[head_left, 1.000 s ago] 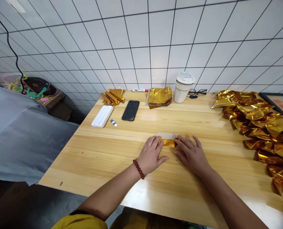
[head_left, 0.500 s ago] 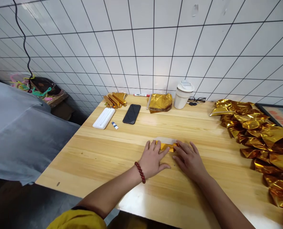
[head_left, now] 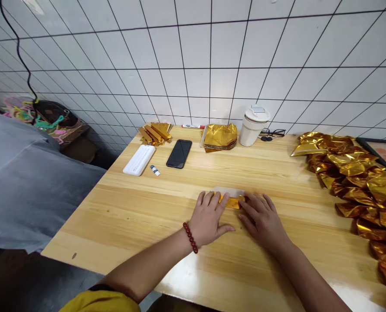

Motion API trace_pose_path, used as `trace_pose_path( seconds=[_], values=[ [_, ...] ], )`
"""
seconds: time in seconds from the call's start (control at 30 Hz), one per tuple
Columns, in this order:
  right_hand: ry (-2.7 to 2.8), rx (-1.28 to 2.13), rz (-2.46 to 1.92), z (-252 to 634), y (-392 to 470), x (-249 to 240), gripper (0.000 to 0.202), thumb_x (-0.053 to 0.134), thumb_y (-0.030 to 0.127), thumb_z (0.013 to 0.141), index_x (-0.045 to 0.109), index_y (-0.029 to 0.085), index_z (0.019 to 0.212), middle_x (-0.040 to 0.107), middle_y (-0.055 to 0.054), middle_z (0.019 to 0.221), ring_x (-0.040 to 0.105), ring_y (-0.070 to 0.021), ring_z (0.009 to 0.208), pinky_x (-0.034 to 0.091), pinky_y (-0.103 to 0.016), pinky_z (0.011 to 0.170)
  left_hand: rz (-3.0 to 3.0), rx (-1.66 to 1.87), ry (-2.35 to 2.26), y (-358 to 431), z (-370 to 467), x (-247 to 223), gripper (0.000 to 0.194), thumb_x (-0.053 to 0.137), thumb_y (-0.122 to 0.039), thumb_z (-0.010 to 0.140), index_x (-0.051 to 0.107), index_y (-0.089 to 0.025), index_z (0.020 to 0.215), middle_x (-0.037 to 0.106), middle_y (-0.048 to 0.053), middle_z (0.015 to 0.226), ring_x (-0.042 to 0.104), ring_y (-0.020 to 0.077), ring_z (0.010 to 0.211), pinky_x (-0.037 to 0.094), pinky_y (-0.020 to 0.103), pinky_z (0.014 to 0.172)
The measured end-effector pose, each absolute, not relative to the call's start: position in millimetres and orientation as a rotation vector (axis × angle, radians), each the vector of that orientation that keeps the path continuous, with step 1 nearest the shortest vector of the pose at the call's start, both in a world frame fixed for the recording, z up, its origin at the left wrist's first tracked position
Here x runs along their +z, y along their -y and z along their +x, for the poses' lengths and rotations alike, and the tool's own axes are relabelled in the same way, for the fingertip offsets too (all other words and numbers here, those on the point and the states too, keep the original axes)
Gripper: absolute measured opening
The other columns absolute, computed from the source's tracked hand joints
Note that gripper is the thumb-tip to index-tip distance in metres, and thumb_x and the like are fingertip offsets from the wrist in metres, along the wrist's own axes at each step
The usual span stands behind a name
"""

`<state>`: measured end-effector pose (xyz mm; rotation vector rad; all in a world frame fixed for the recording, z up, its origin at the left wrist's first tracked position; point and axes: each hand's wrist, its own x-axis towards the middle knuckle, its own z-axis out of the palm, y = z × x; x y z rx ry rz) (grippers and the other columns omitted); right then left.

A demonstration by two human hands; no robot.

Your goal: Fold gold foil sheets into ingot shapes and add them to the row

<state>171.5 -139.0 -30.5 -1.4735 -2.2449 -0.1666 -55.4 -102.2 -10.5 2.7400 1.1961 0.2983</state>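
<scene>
A gold foil sheet (head_left: 233, 203) with a pale, greyish strip (head_left: 230, 191) along its far edge lies on the wooden table between my hands. My left hand (head_left: 208, 219), with a red bead bracelet (head_left: 190, 238) at the wrist, rests palm down with spread fingers, its fingertips on the sheet's left part. At the right end of the foil is my right hand (head_left: 263, 221), fingers slightly bent and apart, the fingertips touching the edge. Both hands partly cover the sheet's ends.
Along the back stand gold strips (head_left: 155, 133), a marker (head_left: 193, 126), stacked foil (head_left: 220, 137), a white cup (head_left: 253, 125) and glasses (head_left: 273, 133). A phone (head_left: 179, 153), white power bank (head_left: 139, 160) and small tube (head_left: 155, 170) lie left. Crumpled gold foil (head_left: 352, 182) covers the right side.
The view has shifted slightly. My left index finger has drawn back leftward on the foil, showing more of its middle. My right hand stays at the right end.
</scene>
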Motion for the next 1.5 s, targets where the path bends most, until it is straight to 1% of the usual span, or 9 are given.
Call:
trace_pose_path(
  seconds=[0.17, 0.37, 0.53, 0.63, 0.9, 1.1, 1.2, 1.37, 1.5],
  values=[
    [2.232, -0.150, -1.409, 171.3, 138.3, -28.8, 0.035, 0.056, 0.031, 0.092, 0.063, 0.018, 0.124, 0.060, -0.015, 0.132, 0.057, -0.0278, 0.119, 0.034, -0.052, 0.110, 2.742, 0.378, -1.171, 100.2, -54.7, -10.7, 0.086, 0.041, -0.075, 0.082, 0.046, -0.011, 0.138, 0.045, 0.021, 0.142, 0.036, 0.0366, 0.134, 0.023, 0.056, 0.115],
    [2.260, -0.093, -1.387, 173.8, 137.3, -32.5, 0.034, 0.056, 0.031, 0.093, 0.062, 0.018, 0.124, 0.064, -0.013, 0.128, 0.059, -0.0274, 0.117, 0.038, -0.051, 0.105, 2.740, 0.373, -1.127, 98.5, -52.9, -12.1, 0.087, 0.046, -0.073, 0.080, 0.045, -0.008, 0.137, 0.051, 0.022, 0.133, 0.043, 0.0363, 0.128, 0.033, 0.051, 0.110],
    [2.200, 0.019, -1.324, 175.3, 135.7, -30.3, 0.035, 0.058, 0.029, 0.092, 0.060, 0.020, 0.125, 0.066, -0.011, 0.125, 0.060, -0.0256, 0.114, 0.042, -0.048, 0.102, 2.822, 0.311, -1.152, 106.9, -51.2, -11.3, 0.083, 0.045, -0.067, 0.085, 0.044, -0.003, 0.138, 0.047, 0.026, 0.139, 0.040, 0.0374, 0.132, 0.027, 0.051, 0.113],
    [2.169, 0.046, -1.292, 175.5, 136.4, -25.7, 0.031, 0.060, 0.027, 0.091, 0.061, 0.022, 0.122, 0.069, -0.009, 0.118, 0.062, -0.0241, 0.107, 0.043, -0.047, 0.100, 2.853, 0.288, -1.160, 110.5, -51.2, -7.0, 0.072, 0.045, -0.063, 0.088, 0.050, -0.006, 0.131, 0.050, 0.023, 0.136, 0.043, 0.0358, 0.129, 0.025, 0.053, 0.114],
    [2.199, 0.084, -1.300, 176.1, 137.3, -21.8, 0.034, 0.065, 0.033, 0.087, 0.062, 0.019, 0.118, 0.068, -0.010, 0.110, 0.062, -0.0234, 0.098, 0.044, -0.046, 0.095, 2.712, 0.419, -1.061, 99.7, -56.5, -4.0, 0.050, 0.049, -0.055, 0.090, 0.057, -0.016, 0.119, 0.061, 0.012, 0.117, 0.053, 0.0275, 0.106, 0.045, 0.044, 0.091],
    [2.181, 0.095, -1.317, 175.5, 136.5, -21.7, 0.026, 0.061, 0.030, 0.090, 0.064, 0.021, 0.115, 0.068, -0.009, 0.108, 0.061, -0.0231, 0.098, 0.044, -0.045, 0.095, 2.664, 0.486, -1.064, 97.1, -57.5, -6.7, 0.048, 0.052, -0.054, 0.089, 0.056, -0.018, 0.121, 0.061, 0.011, 0.118, 0.053, 0.0274, 0.107, 0.045, 0.045, 0.092],
    [2.184, 0.099, -1.321, 175.6, 137.4, -19.8, 0.023, 0.059, 0.030, 0.092, 0.065, 0.022, 0.112, 0.068, -0.008, 0.108, 0.061, -0.0224, 0.097, 0.044, -0.045, 0.095, 2.680, 0.501, -1.062, 96.8, -57.5, -6.8, 0.036, 0.050, -0.042, 0.093, 0.057, -0.018, 0.119, 0.061, 0.010, 0.116, 0.053, 0.0258, 0.106, 0.045, 0.043, 0.092],
    [2.173, 0.132, -1.336, 177.9, 137.7, -22.7, 0.037, 0.064, 0.039, 0.088, 0.061, 0.022, 0.120, 0.067, -0.011, 0.111, 0.061, -0.0258, 0.100, 0.048, -0.045, 0.088, 2.704, 0.493, -1.077, 95.5, -56.8, -6.2, 0.025, 0.046, -0.026, 0.094, 0.060, -0.019, 0.112, 0.062, 0.009, 0.111, 0.054, 0.0241, 0.103, 0.046, 0.042, 0.091],
    [2.098, 0.120, -1.344, 179.4, 134.9, -31.2, 0.025, 0.054, 0.028, 0.093, 0.065, 0.023, 0.116, 0.068, -0.010, 0.109, 0.064, -0.0236, 0.096, 0.050, -0.042, 0.084, 2.664, 0.534, -1.091, 94.6, -56.9, -6.6, 0.028, 0.045, -0.025, 0.094, 0.058, -0.019, 0.119, 0.064, 0.009, 0.112, 0.055, 0.0238, 0.104, 0.047, 0.042, 0.092]
  ],
)
